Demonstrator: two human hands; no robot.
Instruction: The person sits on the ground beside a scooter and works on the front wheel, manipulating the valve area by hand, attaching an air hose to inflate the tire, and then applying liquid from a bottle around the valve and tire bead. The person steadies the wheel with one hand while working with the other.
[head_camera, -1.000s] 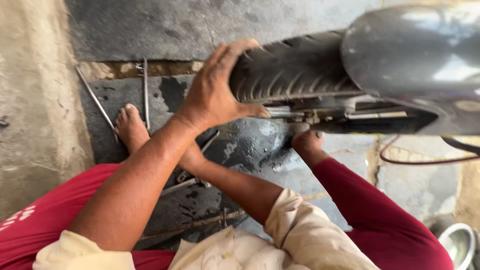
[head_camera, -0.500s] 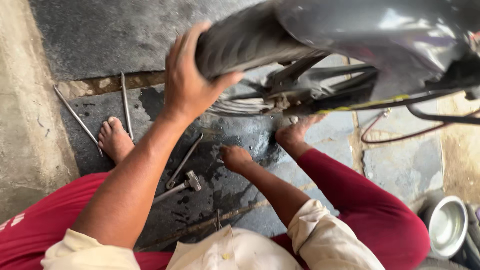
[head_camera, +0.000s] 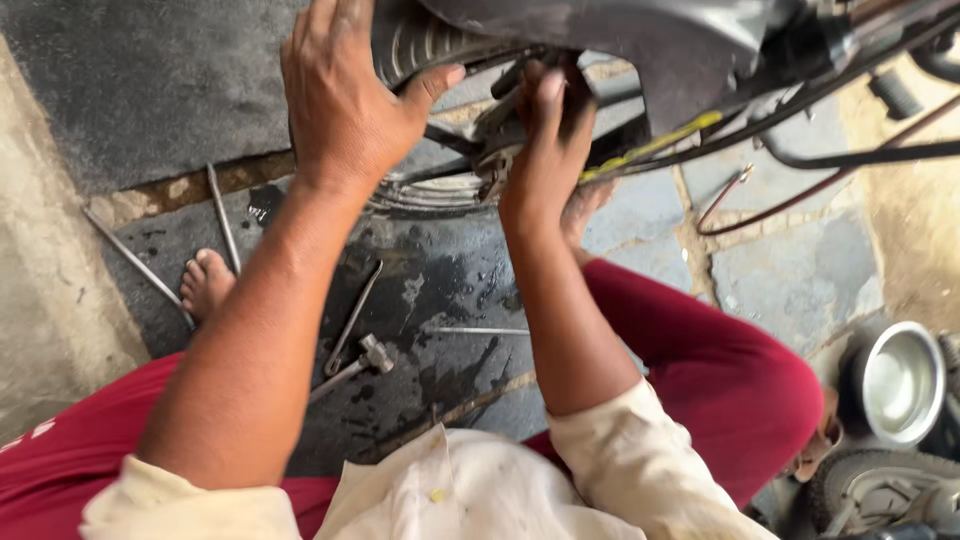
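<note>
The tire (head_camera: 415, 45) of a two-wheeler hung at the top of the view, above the wet floor (head_camera: 440, 290), with a dark mudguard (head_camera: 640, 50) curving over it to the right. The left hand (head_camera: 340, 100) lay clamped over the tire's tread, fingers spread across the top and the thumb hooked around toward the rim. Just right of the tire, the right hand (head_camera: 545, 150) reached up into the metal parts beside the wheel, its fingers pressed against a dark bracket (head_camera: 500, 115); whether it gripped anything there could not be told. Black cables (head_camera: 860, 155) and a yellow-striped one ran off to the right of the tire, under the mudguard. Below the tire, on the oil-stained floor, lay a small hammer (head_camera: 355, 365) and a long thin lever (head_camera: 350, 315), close together. Further left of the tire, two metal rods (head_camera: 222, 215) rested near a bare foot (head_camera: 205, 282). Below those, the person's red trousers (head_camera: 720, 370) and cream shirt (head_camera: 460, 495) filled the bottom of the view. Well to the lower right of the tire stood a shiny steel bowl (head_camera: 900, 385).
</note>
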